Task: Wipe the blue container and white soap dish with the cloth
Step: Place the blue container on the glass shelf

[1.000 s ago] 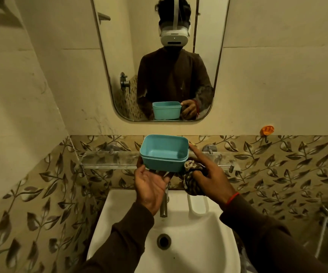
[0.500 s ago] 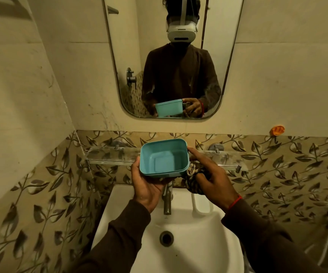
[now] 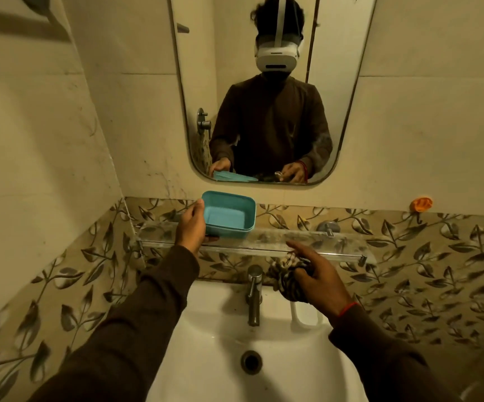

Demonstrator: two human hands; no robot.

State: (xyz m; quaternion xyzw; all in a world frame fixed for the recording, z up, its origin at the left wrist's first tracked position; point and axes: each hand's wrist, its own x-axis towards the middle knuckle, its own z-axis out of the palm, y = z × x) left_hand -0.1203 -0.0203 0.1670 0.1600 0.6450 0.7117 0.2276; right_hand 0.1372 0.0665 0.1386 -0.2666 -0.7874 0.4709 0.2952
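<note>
Left hand point(image 3: 190, 227) grips blue container point(image 3: 229, 214); right hand point(image 3: 316, 274) clutches cloth point(image 3: 285, 281).

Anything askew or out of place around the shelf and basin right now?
Nothing is spilled or broken. The blue container sits upright on the glass shelf, left hand on it. The right hand grips the cloth. The shelf looks smudged.

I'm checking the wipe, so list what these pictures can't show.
- Head view: the white soap dish on the sink rim is mostly hidden by the right hand and cloth.
- Blue container: the underside faces the shelf; the left hand covers its near-left corner.
- Container cleanliness: too dim.
</note>
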